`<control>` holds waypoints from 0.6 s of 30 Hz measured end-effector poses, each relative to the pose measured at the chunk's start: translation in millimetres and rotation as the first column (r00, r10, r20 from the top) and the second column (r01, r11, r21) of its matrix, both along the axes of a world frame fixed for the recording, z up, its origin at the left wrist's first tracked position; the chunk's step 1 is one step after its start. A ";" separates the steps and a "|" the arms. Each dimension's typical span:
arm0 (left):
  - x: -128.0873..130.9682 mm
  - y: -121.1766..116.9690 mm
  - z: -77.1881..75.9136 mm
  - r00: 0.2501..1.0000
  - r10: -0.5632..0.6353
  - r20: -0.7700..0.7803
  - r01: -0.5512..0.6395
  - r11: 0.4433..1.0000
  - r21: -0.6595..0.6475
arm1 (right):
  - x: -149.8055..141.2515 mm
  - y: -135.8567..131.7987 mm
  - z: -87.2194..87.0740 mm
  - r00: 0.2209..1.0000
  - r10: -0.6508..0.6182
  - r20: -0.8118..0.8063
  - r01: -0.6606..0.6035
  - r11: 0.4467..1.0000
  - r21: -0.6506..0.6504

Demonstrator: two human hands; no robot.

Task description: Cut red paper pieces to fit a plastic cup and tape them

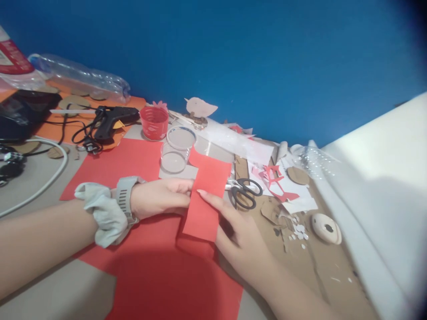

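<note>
Head view caught the left hand (160, 195) pinching the left edge of a small red paper rectangle (205, 200) above the big red sheet (133, 164). Right hand (240, 235) steadied it, forefinger on top, probably creasing it. Next came an even fold, edges aligned. Scissors (245, 192) lay just right.
</note>
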State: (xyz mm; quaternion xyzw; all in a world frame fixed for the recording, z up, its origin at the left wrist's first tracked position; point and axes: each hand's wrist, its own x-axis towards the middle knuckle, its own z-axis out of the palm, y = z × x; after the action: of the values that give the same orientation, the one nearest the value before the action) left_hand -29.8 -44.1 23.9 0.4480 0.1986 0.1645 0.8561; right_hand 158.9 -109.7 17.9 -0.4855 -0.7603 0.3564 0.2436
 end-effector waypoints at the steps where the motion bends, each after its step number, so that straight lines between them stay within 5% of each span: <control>1: -0.3 -0.5 0.4 1.000 0.004 0.027 -0.003 0.999 -0.032 | -0.4 0.6 0.5 1.000 -0.009 -0.002 0.009 1.000 0.002; 13: 1.2 -2.6 -4.1 0.993 0.071 0.097 -0.076 0.996 0.041 | -0.5 1.2 -3.1 1.000 -0.019 -0.009 0.019 0.999 0.047; 18: 6.5 -3.6 -3.9 0.985 0.172 0.030 -0.174 0.979 0.108 | -2.2 0.0 -5.7 0.939 -0.240 -0.246 0.223 0.970 -0.095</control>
State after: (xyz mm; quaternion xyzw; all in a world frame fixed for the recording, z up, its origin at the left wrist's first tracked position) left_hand -23.3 -47.7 20.0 0.4739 0.2186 0.2535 0.8145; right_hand 156.7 -109.7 12.2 -0.5293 -0.6479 0.4097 0.3636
